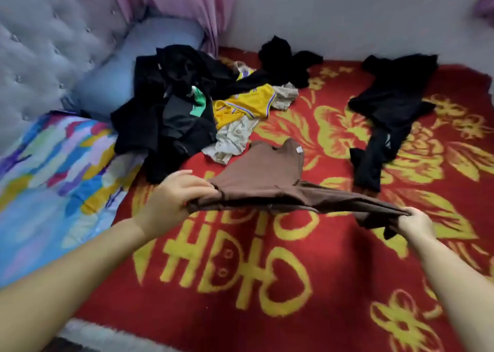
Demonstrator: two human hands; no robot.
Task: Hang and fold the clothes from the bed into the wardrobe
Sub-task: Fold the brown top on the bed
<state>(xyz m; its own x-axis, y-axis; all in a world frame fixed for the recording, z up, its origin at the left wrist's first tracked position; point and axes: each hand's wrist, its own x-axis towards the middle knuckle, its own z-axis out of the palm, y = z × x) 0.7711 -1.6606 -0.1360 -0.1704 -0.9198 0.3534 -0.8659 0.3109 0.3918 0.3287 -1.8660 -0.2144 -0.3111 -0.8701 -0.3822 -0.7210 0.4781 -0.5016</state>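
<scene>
Head view, left to right: beyond the patterned quilt a heap of dark clothes with a yellow jersey waits on the red blanket; the left hand and right hand, fingers curled tight, stretch the brown shirt just above the blanket, black trousers lying farther right. Folding this shirt seems the step in hand; next it likely needs laying flat and its sides turned in. No wardrobe or other container shows.

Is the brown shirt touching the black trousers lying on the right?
Apart. The head view shows red blanket between the brown shirt and black trousers.
</scene>
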